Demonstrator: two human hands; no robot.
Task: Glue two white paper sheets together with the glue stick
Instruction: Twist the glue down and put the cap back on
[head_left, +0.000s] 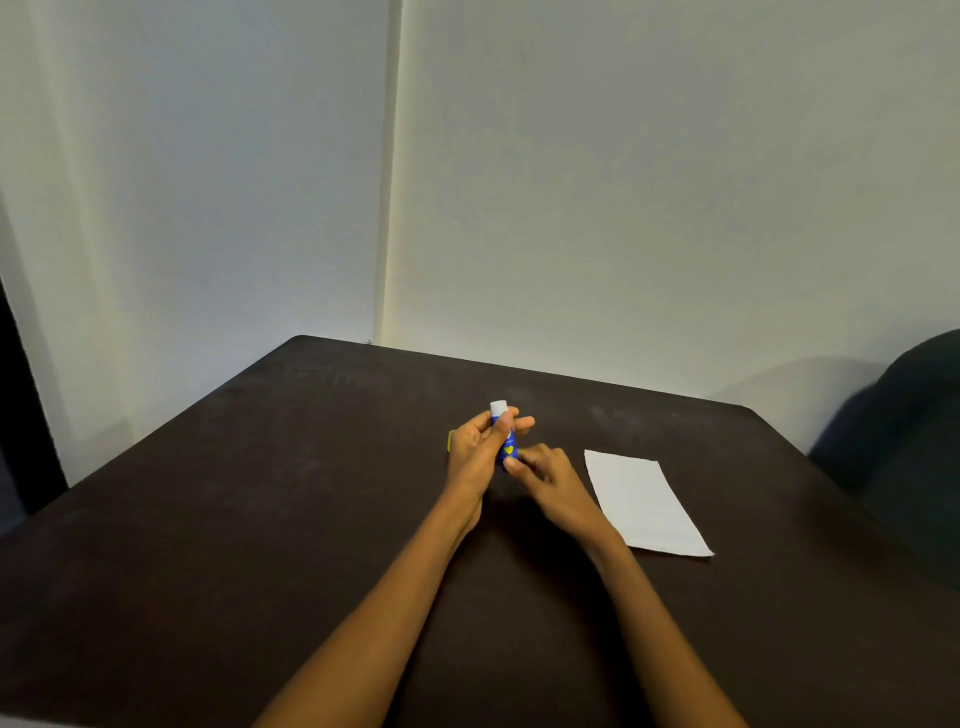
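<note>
The glue stick (505, 436), a blue tube with yellow marks and a white end pointing up and away, is held above the dark bench (260, 519), near its middle. The left hand (480, 449) is wrapped around the upper body of the tube, thumb pressed along it just below the white end, while the right hand (550, 480) pinches the bottom end between fingertips; both hands are closed on the tube. It looks like the stage of opening it or winding the glue up, though whether the white end is a cap or bare glue is too small to tell. A sliver of yellow-green shows at the far edge of the left hand; what it is cannot be made out. Just to the right of the right hand lies white paper (647, 501), flat on the bench and apart from the hands; only one sheet can be told, so the second may lie under it or out of sight. Nothing appears glued yet. The risks from here, as I judge them: winding out too much glue so it snaps or smears, a loosened cap rolling off the bench, and the light paper sliding or creasing if rubbed without a hand pinning it.
</note>
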